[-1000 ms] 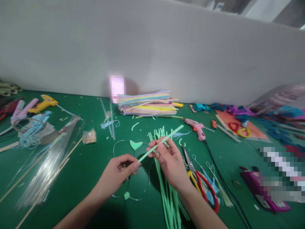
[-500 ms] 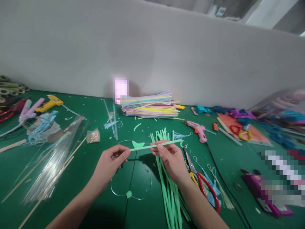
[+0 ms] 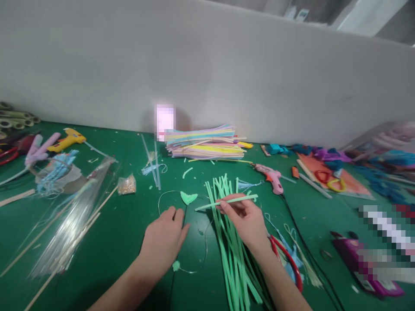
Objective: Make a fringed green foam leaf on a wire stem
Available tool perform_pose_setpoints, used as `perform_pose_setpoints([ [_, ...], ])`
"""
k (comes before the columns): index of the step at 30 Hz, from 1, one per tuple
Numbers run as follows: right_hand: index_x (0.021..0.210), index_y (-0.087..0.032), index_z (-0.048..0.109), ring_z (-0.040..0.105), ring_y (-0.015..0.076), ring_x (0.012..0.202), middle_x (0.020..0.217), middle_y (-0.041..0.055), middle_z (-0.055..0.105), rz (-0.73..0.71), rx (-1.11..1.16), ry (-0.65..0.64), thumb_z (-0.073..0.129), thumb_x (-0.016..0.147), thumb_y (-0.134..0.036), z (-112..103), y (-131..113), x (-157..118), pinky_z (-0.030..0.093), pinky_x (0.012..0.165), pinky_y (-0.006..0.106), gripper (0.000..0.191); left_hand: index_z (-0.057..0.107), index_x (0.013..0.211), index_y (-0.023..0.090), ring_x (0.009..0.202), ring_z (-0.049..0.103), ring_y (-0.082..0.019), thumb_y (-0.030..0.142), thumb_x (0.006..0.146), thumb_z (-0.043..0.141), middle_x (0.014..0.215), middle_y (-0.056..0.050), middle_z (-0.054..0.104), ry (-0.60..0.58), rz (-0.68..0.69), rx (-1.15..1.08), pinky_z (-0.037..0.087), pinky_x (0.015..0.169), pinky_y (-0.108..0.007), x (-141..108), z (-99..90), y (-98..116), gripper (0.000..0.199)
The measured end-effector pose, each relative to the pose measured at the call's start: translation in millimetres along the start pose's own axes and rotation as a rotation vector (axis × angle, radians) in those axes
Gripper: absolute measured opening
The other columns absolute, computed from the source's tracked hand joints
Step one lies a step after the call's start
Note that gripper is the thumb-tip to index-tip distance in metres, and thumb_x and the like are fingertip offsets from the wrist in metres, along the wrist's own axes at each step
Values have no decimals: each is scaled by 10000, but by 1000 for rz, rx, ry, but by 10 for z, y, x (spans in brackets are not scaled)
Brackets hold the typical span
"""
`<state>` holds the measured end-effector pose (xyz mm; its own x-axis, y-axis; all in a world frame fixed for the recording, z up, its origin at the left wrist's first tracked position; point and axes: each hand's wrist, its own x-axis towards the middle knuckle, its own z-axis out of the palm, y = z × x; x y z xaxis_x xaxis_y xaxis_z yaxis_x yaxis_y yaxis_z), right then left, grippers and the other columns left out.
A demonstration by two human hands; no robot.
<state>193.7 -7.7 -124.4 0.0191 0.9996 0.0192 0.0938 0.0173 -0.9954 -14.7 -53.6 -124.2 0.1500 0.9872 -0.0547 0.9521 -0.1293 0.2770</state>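
My right hand (image 3: 244, 220) pinches a short light-green strip (image 3: 233, 200) between thumb and fingers, above a bundle of long green strips (image 3: 227, 250). Palm down, my left hand (image 3: 165, 239) is over a clear wire ring (image 3: 205, 250), its fingers loosely apart and holding nothing. Just beyond its fingertips lies a green leaf-like piece (image 3: 188, 198) on the ring's far side. A small green flower-like piece (image 3: 176, 265) sits on the ring's near side, by my left wrist.
Behind the hands lies a stack of pastel strips (image 3: 204, 142). A pink glue gun (image 3: 272, 178) and red-handled scissors (image 3: 293, 268) are at the right. Clear-wrapped sticks (image 3: 71, 224), a yellow glue gun (image 3: 69, 139) and a bead packet (image 3: 126, 184) are at the left.
My left hand has let go of the green strip and moved down over the ring. My right hand has shifted slightly right and down, still with the strip.
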Motion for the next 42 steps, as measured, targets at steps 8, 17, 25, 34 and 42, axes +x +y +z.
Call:
perform_pose_setpoints([
  [8, 796, -229, 720, 680, 183, 705, 803, 16, 747, -25, -320, -133, 708, 802, -352, 9, -18, -14, 525, 652, 290, 124, 537, 818, 190, 622, 641, -206, 205, 947, 402, 718, -40, 644, -31, -108, -67, 363, 528, -263, 80, -48, -41, 187],
  [17, 806, -231, 728, 666, 189, 795, 853, 37, 715, -229, -286, -108, 719, 811, -267, 102, 34, -98, 521, 760, 340, 36, 529, 1022, 205, 694, 675, -194, 269, 975, 405, 764, -3, 702, -28, -76, -311, 451, 640, -284, 82, -11, -45, 148],
  [25, 759, -275, 754, 547, 246, 954, 994, 32, 724, -450, -582, -86, 764, 788, -231, 99, 149, -23, 437, 865, 430, 53, 540, 962, 225, 650, 662, -159, 315, 1000, 423, 726, 36, 694, -60, 23, -329, 462, 586, -244, 84, 25, -66, 152],
  [34, 758, -300, 775, 448, 277, 1016, 1117, 55, 621, -384, -646, -130, 790, 762, -253, 106, 225, -24, 428, 881, 459, 50, 652, 1135, 183, 1073, 561, -302, 265, 995, 448, 1118, -108, 639, 73, 159, -37, 460, 899, -451, 189, -61, -229, 261],
  [42, 770, -306, 774, 447, 272, 1053, 1115, 56, 598, -357, -635, -135, 789, 767, -257, 80, 240, -2, 403, 936, 475, 52, 681, 1063, 187, 1024, 552, -275, 238, 978, 504, 1084, -90, 627, 66, 258, 62, 461, 886, -438, 486, -72, -408, 203],
])
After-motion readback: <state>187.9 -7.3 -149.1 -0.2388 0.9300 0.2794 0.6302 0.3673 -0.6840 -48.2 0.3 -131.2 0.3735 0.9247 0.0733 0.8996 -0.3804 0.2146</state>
